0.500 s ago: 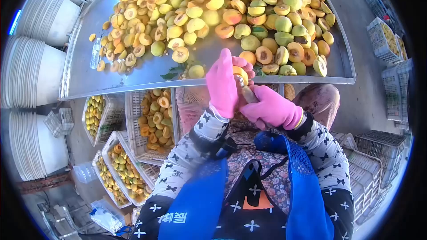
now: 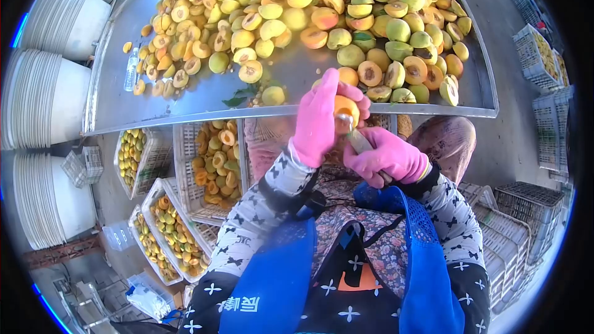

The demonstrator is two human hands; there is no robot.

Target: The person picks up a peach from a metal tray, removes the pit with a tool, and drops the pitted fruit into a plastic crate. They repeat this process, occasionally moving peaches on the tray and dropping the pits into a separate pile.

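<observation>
My left hand (image 2: 317,122), in a pink glove, is wrapped round a halved orange-yellow fruit (image 2: 346,106) just off the near edge of the metal table (image 2: 204,120). In my right hand (image 2: 391,156), also gloved in pink, is a small tool (image 2: 359,141) with a pale handle. Its shiny metal tip touches the cut face of the fruit. Beyond both hands, a large heap of halved fruit (image 2: 272,28) lies on the table.
A plastic bottle (image 2: 132,71) and green leaves (image 2: 238,98) lie on the table. Below it at left stand crates of fruit (image 2: 179,167). White tubs (image 2: 59,99) are stacked along the far left. More crates (image 2: 504,229) stand at right.
My left hand and the fruit have shifted slightly right, and the cut face now shows more. The tool has tilted, and my right hand sits slightly lower and to the right.
</observation>
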